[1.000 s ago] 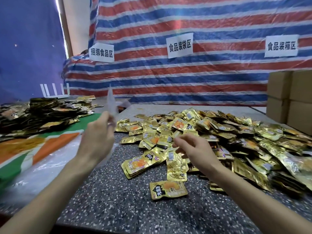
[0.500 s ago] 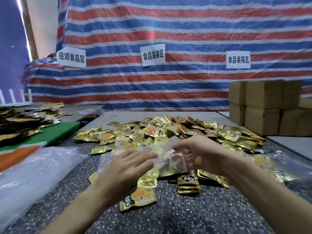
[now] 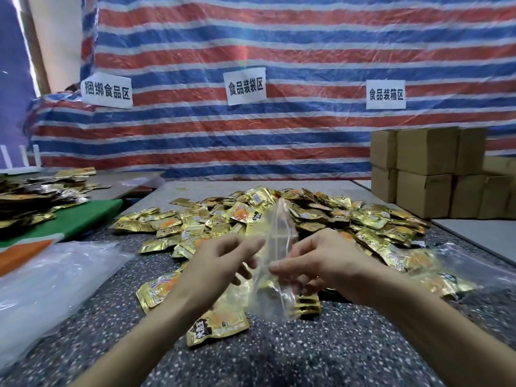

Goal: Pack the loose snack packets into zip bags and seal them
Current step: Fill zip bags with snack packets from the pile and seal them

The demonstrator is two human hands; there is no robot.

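Observation:
An empty clear zip bag (image 3: 275, 263) stands almost upright between my hands, above the speckled table (image 3: 279, 353). My right hand (image 3: 318, 261) pinches its edge with thumb and fingers. My left hand (image 3: 220, 263) is curled at the bag's left side; whether it grips the plastic is not clear. A big heap of gold snack packets (image 3: 307, 219) covers the table behind the bag. One loose packet (image 3: 217, 326) lies nearest me, under my left wrist.
Clear plastic bags (image 3: 47, 280) lie spread at the left, a filled one (image 3: 446, 263) at the right. A second pile of packets (image 3: 36, 196) sits on a green and orange sheet. Cardboard boxes (image 3: 427, 174) are stacked at the right. A striped tarp hangs behind.
The bag has turned from lying flat between my hands to standing on edge. Both hands moved closer together at its sides. The view shifted slightly.

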